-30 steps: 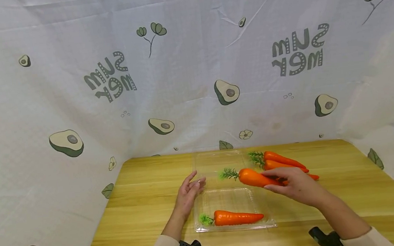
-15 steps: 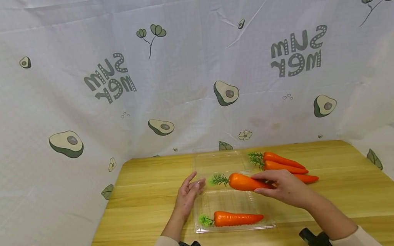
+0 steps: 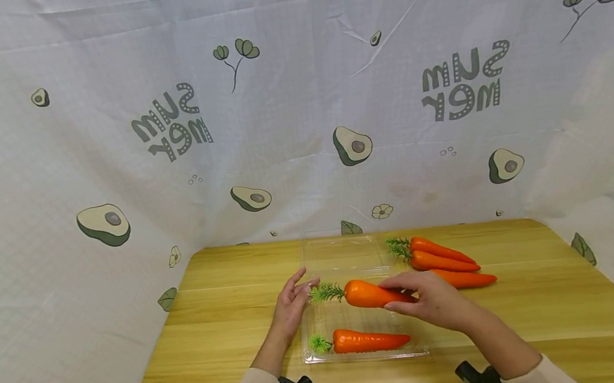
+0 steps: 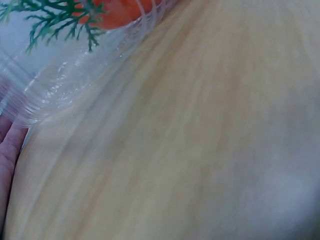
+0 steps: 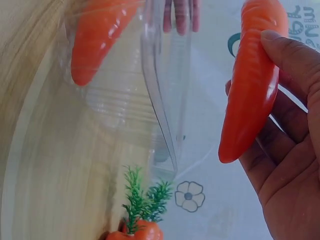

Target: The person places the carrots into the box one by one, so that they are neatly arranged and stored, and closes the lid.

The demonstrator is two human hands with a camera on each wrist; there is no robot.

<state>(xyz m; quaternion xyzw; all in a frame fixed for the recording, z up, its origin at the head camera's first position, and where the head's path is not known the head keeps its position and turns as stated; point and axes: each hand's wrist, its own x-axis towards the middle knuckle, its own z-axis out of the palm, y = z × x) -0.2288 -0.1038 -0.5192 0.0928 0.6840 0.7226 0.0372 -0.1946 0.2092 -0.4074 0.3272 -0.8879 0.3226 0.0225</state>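
Right hand (image 3: pixel 429 297): thumb and fingers pinch carrot (image 3: pixel 368 293) above box (image 3: pixel 369 357) | Left hand (image 3: pixel 291 306): left of grip, fingers relaxed at box's side | Box: below grip, second carrot (image 3: pixel 370 339) inside | Loose carrots (image 3: pixel 443 260): beyond grip, rightward

— Evenly lit from the head?
— Yes, softly bright.
— And from the right wrist?
— Slightly soft, with white glints along the held carrot (image 5: pixel 250 100).
— From the left?
— Dimmer, blurred across the worktop (image 4: pixel 160 145).
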